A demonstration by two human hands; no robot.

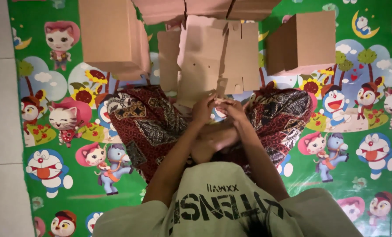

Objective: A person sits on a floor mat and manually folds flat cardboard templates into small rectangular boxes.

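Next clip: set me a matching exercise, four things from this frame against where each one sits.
Things:
1. flat die-cut cardboard sheet
2. folded box
3. open-ended box
4. cartoon mat

Places:
A. upper right on the mat
B. spread over the tiled floor
C. upper left on the mat
D. centre, held at its lower edge by the left hand and right hand

Pairs: 1-D, 2-C, 3-A, 4-B

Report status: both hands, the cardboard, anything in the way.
Left hand and right hand together on flat cardboard sheet, lower edge. Folded boxes either side. Nothing blocking.
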